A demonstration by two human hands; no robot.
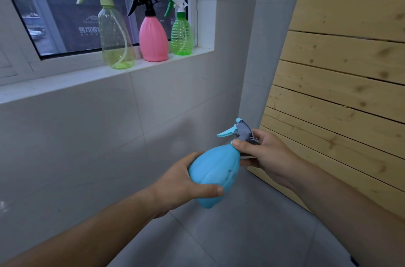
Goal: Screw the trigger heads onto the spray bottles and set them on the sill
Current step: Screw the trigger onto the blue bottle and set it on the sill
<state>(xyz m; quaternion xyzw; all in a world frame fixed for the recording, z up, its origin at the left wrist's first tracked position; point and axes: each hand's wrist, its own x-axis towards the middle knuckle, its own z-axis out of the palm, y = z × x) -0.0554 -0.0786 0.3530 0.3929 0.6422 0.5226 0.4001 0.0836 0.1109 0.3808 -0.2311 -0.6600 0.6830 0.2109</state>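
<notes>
I hold a blue spray bottle [213, 170] tilted in front of me, low and right of centre. My left hand [186, 183] wraps its body from below. My right hand [266, 153] grips the neck, where a grey and blue trigger head [241, 130] sits on the bottle. On the white sill [65, 78] stand three bottles with heads on: a clear yellow-green one [116, 36], a pink one with a black head [153, 36], and a small green one [182, 32].
A window [65, 15] rises behind the sill. White tiled wall [87, 146] runs below it. A slatted wooden panel [341, 91] stands close on the right. Grey floor tiles [241, 234] lie beneath my arms. The sill's left stretch is bare.
</notes>
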